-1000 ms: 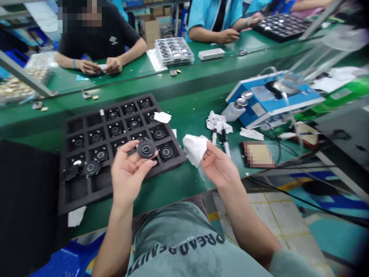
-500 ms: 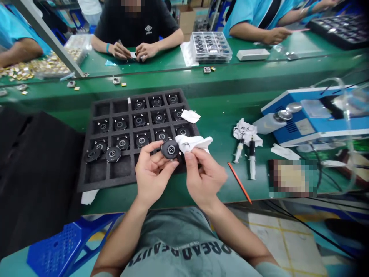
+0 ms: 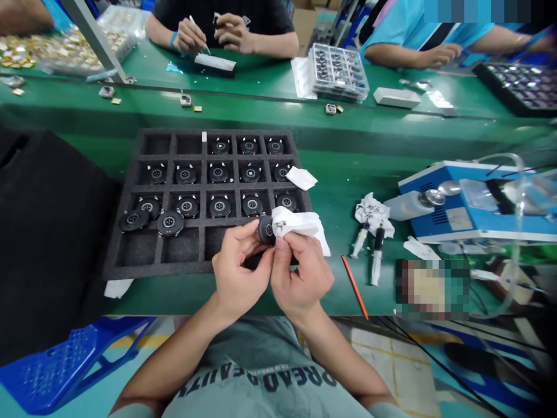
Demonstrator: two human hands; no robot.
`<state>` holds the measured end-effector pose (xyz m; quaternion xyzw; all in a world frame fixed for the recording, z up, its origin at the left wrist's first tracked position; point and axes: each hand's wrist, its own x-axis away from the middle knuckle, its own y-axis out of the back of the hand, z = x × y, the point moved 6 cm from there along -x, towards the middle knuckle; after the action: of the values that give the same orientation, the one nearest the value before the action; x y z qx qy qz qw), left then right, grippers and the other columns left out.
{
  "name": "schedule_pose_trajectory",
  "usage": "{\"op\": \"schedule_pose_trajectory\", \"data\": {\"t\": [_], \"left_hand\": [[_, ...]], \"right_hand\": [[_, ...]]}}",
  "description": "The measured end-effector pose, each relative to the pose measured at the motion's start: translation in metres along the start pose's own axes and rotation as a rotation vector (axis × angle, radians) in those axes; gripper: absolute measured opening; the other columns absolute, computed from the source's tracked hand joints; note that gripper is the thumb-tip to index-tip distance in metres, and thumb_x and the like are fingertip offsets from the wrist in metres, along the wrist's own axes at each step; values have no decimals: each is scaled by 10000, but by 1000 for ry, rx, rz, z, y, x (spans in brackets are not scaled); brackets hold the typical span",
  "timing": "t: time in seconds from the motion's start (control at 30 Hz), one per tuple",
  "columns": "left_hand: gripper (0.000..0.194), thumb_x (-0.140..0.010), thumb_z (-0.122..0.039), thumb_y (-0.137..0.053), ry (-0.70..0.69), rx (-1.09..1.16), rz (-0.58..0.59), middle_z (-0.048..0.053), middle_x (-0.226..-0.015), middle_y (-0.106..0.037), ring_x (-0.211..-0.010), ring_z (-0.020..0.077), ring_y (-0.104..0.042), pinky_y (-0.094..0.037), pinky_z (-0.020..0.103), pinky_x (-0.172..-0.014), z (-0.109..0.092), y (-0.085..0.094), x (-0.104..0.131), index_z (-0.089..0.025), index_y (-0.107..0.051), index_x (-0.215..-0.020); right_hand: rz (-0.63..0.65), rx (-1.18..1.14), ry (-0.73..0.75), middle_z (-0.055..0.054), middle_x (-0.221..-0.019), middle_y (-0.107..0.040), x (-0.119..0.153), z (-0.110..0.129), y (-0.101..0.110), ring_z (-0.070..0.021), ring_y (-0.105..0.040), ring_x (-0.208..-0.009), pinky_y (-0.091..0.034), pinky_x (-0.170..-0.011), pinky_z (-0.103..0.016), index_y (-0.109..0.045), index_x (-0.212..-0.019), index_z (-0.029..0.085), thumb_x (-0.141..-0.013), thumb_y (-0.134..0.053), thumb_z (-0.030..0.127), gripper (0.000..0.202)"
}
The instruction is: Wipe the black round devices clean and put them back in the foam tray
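Note:
My left hand (image 3: 241, 264) pinches a round black smartwatch body (image 3: 266, 230) by its edge, above the front of a black foam tray (image 3: 183, 270). In my right hand (image 3: 300, 276) is a white wipe (image 3: 300, 223), pressed against the watch's right side and hiding part of it. Several similar watch bodies lie back side up in the tray's compartments. Two more, one at the far left (image 3: 134, 220) and another beside it (image 3: 170, 223), rest tilted over the dividers. A folded white paper (image 3: 301, 178) lies over the tray's right edge.
Right of the tray lie an orange stick (image 3: 355, 287), two syringes (image 3: 377, 255) and a crumpled stained tissue (image 3: 371, 210). Behind them stand a white bottle (image 3: 404, 204) and a blue machine (image 3: 478, 197). Black foam (image 3: 52, 244) is stacked at left. Co-workers' hands (image 3: 232, 32) work across the bench.
The watch body has turned more edge-on, and the wipe now covers more of its side. My hands have come closer together. Across the bench, a co-worker's hands have lifted over a white strip.

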<state>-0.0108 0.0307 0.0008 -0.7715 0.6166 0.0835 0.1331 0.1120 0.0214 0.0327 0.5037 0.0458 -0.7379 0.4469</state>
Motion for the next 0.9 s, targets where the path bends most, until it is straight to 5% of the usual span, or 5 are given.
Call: {"op": "schedule_pose_trajectory", "data": {"t": [0.57,0.9], "left_hand": [[554,-776,-64,-817,226,207,140,101,-1094,-833,-976,223,-819,-672,290,-886,6,-4,-1,-180,-547,-1245],[394,-760,-165,-875,486,301,267,82,-945,-831,-836,223,-811,-656,328,-812,2,-3,-13,-176,-618,-1058]], "right_hand": [[97,-341,-447,37,-737,-710,7,-23,-7,-102,-630,-593,-491,-578,-221,-704,-987,199,-1008,-633,273,104],[226,-699,-612,-15,-889,-704,1,-41,-17,-159,-639,-810,-516,-754,-299,-704,-992,206,-1007,-626,391,201]]}}
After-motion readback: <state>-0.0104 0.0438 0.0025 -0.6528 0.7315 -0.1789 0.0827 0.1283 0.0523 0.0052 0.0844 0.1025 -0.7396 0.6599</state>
